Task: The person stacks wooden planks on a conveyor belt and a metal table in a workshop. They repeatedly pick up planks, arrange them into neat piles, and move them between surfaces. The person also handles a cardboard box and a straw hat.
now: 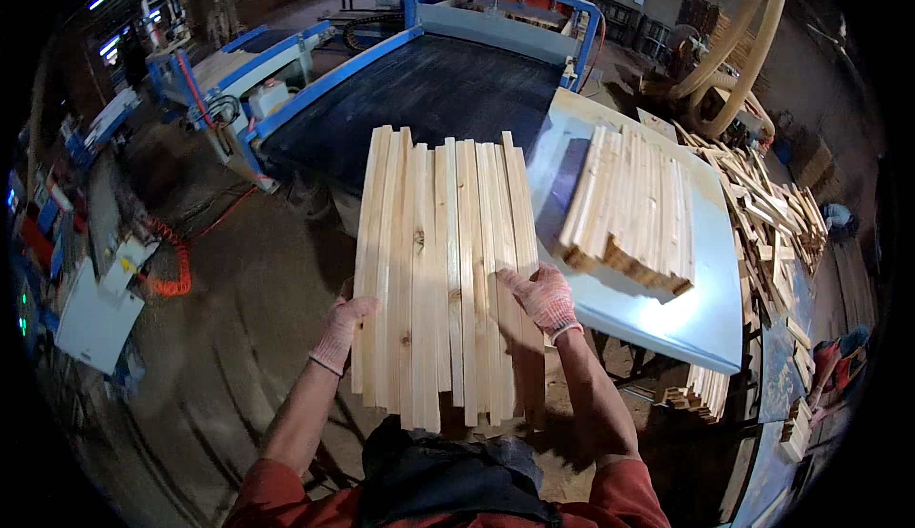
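Wooden slat bundle (443, 290) gripped at both sides by left hand (341, 331) and right hand (543, 299), short of black machine bed's (419, 90) near edge. Second slat stack (634, 209) set on metal table (710, 242), inside front edge.

A mottled pink-and-white glove (336, 335) is worn on the left hand (344, 324), and a matching right glove (547, 303) is worn on the right hand (541, 295). Each is ended at the wrist by a snug cuff (566, 331). The upper arms are covered by red-orange sleeves (625, 496), the forearms (299, 416) left bare. The torso is fronted by creased, blackish cloth (434, 480).
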{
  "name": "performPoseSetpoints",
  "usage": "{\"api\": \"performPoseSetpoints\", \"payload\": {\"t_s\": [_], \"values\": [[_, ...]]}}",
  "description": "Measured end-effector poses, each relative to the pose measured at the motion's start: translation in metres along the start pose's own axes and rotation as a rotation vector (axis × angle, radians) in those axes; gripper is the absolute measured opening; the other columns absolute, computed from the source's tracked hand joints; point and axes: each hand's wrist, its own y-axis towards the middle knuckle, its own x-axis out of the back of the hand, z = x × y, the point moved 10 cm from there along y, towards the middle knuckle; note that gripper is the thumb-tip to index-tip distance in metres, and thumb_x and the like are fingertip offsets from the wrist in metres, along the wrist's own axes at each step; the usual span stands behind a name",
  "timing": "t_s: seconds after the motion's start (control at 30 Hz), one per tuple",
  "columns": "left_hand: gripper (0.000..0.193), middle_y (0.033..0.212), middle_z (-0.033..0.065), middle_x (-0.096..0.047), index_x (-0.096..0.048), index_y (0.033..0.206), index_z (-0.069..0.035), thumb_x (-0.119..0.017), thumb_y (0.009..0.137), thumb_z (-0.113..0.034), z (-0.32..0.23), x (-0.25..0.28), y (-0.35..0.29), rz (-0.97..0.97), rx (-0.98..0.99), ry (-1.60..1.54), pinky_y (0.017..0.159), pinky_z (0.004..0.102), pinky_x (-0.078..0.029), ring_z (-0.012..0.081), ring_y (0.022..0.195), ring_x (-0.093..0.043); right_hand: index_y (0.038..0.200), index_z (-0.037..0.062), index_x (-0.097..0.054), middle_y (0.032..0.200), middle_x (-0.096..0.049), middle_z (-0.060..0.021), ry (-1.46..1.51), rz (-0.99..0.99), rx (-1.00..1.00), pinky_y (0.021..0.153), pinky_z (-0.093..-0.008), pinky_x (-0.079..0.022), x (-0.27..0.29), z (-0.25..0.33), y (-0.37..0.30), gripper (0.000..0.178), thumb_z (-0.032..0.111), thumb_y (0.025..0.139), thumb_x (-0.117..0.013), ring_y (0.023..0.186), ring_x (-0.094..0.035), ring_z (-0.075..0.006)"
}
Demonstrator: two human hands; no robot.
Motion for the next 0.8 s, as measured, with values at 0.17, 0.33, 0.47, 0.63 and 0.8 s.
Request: {"api": "performPoseSetpoints", "payload": {"t_s": [0.17,0.33,0.47,0.63,0.8], "values": [[0.069,0.126,0.0139,-0.065,-0.052,0.145,-0.002,-0.077,0.084,-0.021,-0.068,0.029,0.186,0.139,0.123,-0.03,0.101,0.0412,-0.055,0.0258,0.115,-0.065,0.105,-0.0005,-0.07,0.085,-0.074,-0.0141,0.206,-0.058,-0.088,0.08,-0.0401,-0.057,-0.038,0.077,0.112,0.052,0.047,0.089,-0.084,0.084,-0.073,-0.0259],[0.076,0.126,0.0146,-0.065,-0.045,0.149,0.001,-0.076,0.083,-0.022,-0.153,0.021,0.341,0.182,0.094,0.282,0.102,0.0403,-0.054,0.0271,0.112,-0.065,0.141,-0.0023,-0.052,0.129,-0.069,-0.0228,0.089,-0.261,-0.109,0.103,-0.0381,-0.05,-0.095,0.065,0.235,0.074,0.039,0.09,-0.085,0.119,-0.066,-0.0292],[0.083,0.13,0.0179,-0.066,-0.056,0.142,0.003,-0.079,0.086,-0.053,-0.193,0.039,0.428,0.283,0.087,0.715,0.103,0.0394,-0.052,0.0273,0.116,-0.066,0.162,-0.007,-0.029,0.163,-0.045,-0.0224,0.746,-0.169,-0.014,0.122,-0.0365,-0.037,-0.147,0.111,0.284,0.085,0.021,0.098,-0.078,0.149,-0.045,-0.0323],[0.101,0.15,0.0281,-0.054,-0.047,0.154,0.001,-0.066,0.089,-0.074,-0.275,0.084,0.5,0.025,-0.077,1.388,0.116,0.0496,-0.044,0.0417,0.139,-0.053,0.168,0.0026,-0.024,0.173,-0.028,-0.0217,0.848,-0.161,0.051,0.128,-0.037,-0.027,-0.199,0.18,0.348,0.093,0.021,0.096,-0.08,0.159,-0.03,-0.0314],[0.084,0.156,0.0247,-0.05,-0.041,0.16,-0.001,-0.073,0.094,-0.042,-0.356,0.112,0.436,-0.188,-0.472,1.158,0.119,0.0477,-0.042,0.0398,0.143,-0.051,0.164,0.0053,-0.037,0.164,-0.038,-0.0234,0.636,-0.101,0.04,0.123,-0.038,-0.038,-0.262,0.235,0.417,0.088,0.029,0.093,-0.082,0.151,-0.043,-0.0357]]}}
